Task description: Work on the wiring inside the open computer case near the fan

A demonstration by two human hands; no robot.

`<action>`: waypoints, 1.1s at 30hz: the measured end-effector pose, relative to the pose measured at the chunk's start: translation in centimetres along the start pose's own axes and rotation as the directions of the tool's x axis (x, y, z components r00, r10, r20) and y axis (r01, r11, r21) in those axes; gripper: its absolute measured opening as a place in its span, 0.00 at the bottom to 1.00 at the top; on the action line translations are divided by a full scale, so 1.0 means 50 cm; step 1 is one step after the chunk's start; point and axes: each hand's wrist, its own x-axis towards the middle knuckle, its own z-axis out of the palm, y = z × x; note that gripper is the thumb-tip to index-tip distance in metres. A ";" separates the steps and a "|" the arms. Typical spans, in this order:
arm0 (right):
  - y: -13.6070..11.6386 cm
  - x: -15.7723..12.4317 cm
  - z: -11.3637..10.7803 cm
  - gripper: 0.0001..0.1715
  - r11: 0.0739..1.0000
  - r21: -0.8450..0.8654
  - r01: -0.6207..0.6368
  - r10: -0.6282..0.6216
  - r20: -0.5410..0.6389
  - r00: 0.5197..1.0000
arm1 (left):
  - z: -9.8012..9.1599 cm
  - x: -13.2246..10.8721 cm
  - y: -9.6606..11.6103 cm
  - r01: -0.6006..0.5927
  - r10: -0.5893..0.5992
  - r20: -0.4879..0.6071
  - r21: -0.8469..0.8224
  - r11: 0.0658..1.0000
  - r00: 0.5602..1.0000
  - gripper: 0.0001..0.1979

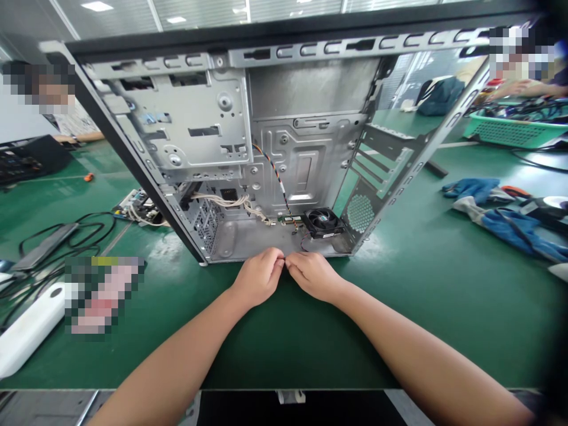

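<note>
An open computer case (306, 154) stands upright on the green table, its inside facing me. My left hand (261, 273) and my right hand (314, 275) meet in front of its bottom edge. Both have fingers curled and pinched together, thumbs nearly touching. What they pinch, if anything, is too small or hidden to name. Just behind my right hand, a black cooling fan (323, 221) lies on the case floor beside a small green circuit stick (289, 219). A striped cable (276, 171) hangs from the drive cage (195, 124); pale wires (242, 202) trail at the left.
Black cables (95, 222), a white power strip (33, 328) and a circuit board (139, 207) lie left. On the right are blue gloves (510, 222) and a green basket (515, 130) of cables. People sit at the far left and far right. A dark bag (441, 96) stands behind.
</note>
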 end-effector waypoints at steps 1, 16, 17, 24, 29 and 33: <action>0.000 0.000 -0.001 0.12 1.000 0.003 -0.001 0.001 -0.002 1.000 | 0.001 -0.001 0.000 0.003 -0.004 -0.016 -0.007 1.000 1.000 0.06; -0.002 -0.001 0.002 0.12 0.998 -0.061 0.006 -0.005 0.022 1.000 | -0.003 0.000 0.009 0.054 -0.056 0.056 0.045 0.998 0.997 0.06; -0.002 -0.001 0.002 0.12 0.998 -0.057 0.005 -0.004 0.020 1.000 | -0.002 -0.001 0.008 0.055 -0.057 0.051 0.034 0.998 0.997 0.06; -0.002 0.000 -0.002 0.12 1.000 -0.009 0.010 -0.010 0.002 1.000 | 0.008 -0.002 -0.005 0.025 -0.026 -0.031 -0.039 0.999 0.999 0.06; -0.002 -0.001 0.000 0.12 1.000 -0.015 -0.007 0.007 0.011 1.000 | 0.003 -0.001 -0.002 0.010 -0.010 -0.004 0.001 1.000 1.000 0.07; -0.002 -0.001 0.003 0.12 1.000 -0.028 0.008 -0.008 0.006 1.000 | -0.007 0.002 0.006 0.009 -0.010 0.020 0.032 0.999 1.000 0.09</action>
